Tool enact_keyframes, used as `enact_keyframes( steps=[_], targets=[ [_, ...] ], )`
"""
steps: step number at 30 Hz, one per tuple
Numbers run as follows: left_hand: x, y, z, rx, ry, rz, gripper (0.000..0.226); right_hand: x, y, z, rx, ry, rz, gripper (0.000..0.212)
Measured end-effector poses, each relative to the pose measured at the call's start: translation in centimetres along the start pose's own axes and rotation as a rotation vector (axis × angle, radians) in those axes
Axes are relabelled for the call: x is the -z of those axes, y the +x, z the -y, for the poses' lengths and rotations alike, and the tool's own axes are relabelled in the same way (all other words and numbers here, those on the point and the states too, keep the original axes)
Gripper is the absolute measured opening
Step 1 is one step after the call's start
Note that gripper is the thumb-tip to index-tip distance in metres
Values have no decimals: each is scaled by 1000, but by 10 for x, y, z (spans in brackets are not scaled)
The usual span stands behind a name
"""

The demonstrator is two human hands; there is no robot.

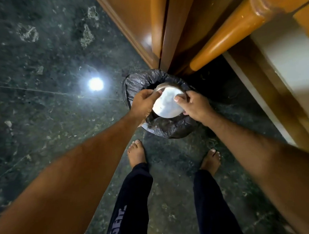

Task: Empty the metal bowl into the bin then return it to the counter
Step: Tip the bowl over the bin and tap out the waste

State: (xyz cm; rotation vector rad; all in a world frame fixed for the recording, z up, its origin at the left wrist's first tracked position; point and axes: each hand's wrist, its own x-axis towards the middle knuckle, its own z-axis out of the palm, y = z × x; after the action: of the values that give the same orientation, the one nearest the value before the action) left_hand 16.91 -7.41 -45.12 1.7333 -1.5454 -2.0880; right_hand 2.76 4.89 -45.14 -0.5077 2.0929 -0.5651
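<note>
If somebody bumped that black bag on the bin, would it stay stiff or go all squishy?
Probably squishy: the black bag looks thin and wrinkled all over where it folds over the bin's rim, so it would likely crumple and give. It also looks glossy, so maybe a bit slippery. The metal bowl, held over it by the left hand and right hand, looks rigid.

Head camera, steep downward view (wide-angle), close above bin (160,124).

Dark green marble floor (46,59) bears the black-lined bin (134,84).
</note>
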Motion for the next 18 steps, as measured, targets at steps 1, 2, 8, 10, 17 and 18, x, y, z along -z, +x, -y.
enact_keyframes(
  steps=[1, 2, 8, 10, 17, 18],
  targets=[
    [-2, 3, 2, 9, -12, -20, 25, 0, 4, 0, -16, 18, 33, 44],
    [-4, 6, 4, 21, -25, -38, 27, -1, 6, 0, -28, 41, 61, 42],
    [-17, 11, 9, 151, -111, -237, 44, -6, -3, 3, 4, 7, 96, 40],
    [-18, 14, 9, 207, -154, -298, 36, -8, -8, 3, 19, -29, 52, 46],
    [-21, 14, 0, 348, -284, -269, 37, -13, -30, 7, 164, -183, -189, 52],
    [-21, 14, -2, 364, -291, -265, 44, -17, -37, 8, 221, -240, -224, 58]
  ],
)
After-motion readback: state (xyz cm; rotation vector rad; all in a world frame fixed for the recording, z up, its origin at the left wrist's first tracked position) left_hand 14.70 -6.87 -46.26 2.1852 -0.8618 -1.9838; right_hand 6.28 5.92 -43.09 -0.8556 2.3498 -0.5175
